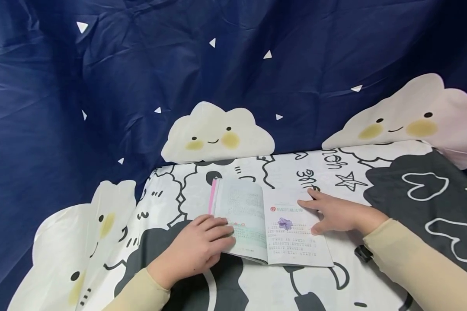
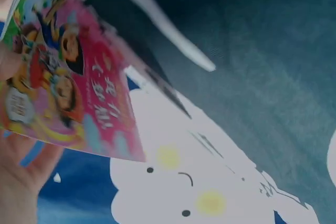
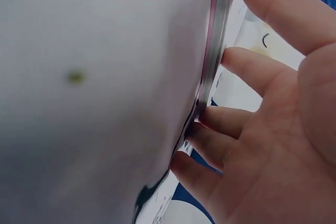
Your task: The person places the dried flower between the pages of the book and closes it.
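An open book [image 1: 245, 233] with printed pages lies on the patterned cloth in the head view. My left hand [image 1: 196, 246] grips its left side, fingers over the page's outer edge. In the left wrist view, the pink cover [image 2: 100, 98] with cartoon figures faces the camera, and part of the left hand [image 2: 23, 182] shows beside it. My right hand [image 1: 334, 211] rests at the right page's outer edge, thumb and forefinger spread apart. From the right wrist, extended fingers [image 3: 231, 121] touch the edge of the page stack [image 3: 215, 40]; a blurred pale page fills the left.
A white cloth [image 1: 284, 168] with black drawings covers the surface under the book. Behind it hangs a dark blue curtain [image 1: 140, 65] with white triangles and smiling clouds [image 1: 214, 129]. A small black object [image 1: 363, 253] sits by the right wrist.
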{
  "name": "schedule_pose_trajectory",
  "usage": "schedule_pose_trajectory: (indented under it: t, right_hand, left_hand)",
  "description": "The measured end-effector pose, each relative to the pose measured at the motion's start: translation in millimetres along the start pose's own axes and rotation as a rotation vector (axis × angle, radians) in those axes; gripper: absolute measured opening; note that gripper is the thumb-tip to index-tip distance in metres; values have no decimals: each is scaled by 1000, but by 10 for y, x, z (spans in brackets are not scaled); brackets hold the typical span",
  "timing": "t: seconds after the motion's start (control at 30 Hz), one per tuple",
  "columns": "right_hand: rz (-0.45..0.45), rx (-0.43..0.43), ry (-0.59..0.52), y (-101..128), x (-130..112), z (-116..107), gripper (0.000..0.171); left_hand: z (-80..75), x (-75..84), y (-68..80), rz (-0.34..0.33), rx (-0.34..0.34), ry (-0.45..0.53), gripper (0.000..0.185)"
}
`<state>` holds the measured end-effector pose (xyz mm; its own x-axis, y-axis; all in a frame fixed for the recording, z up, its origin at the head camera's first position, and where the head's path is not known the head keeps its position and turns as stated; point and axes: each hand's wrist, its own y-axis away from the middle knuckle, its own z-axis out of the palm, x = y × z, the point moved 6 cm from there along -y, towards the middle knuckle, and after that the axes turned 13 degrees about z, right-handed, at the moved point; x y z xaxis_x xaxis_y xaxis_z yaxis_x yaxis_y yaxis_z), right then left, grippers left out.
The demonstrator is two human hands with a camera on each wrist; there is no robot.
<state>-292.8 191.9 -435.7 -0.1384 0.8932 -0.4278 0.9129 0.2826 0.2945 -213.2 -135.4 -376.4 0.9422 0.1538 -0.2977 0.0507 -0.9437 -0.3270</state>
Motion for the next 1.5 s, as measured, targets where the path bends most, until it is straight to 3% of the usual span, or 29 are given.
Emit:
schedule_pose_trajectory:
  t: [0.1,0.17,0.37,0.77,0.93,1.07,1.27,1.5]
  right_hand:
    - [0,3,-6,13,17,-9,86]
    - [-8,9,-6,16,21,-16,85]
    - [-24,12,-16,4,16,14,85]
    - [-49,50,18,48,43,-36,83]
    - [-130,193,-48,111,105,-200,77]
    - [-198,278,-131,220,0,-406,72]
    - [-260,219,-273,338,-382,-611,62]
    - [-284,149,-282,307,-721,-666,55]
  left_hand:
    - [-131,-68,-65,9,152,0,29]
    - [-174,-125,-113,-18,210,11,27]
    - [-161,-235,-283,-92,268,109,25]
    - [-45,-235,-534,-98,277,229,30]
    - [-7,-210,-620,-94,248,245,33]
    - [-5,-192,-691,-62,229,246,31]
    - [18,-188,-813,-14,197,265,35]
    - [90,-177,-978,16,161,281,37]
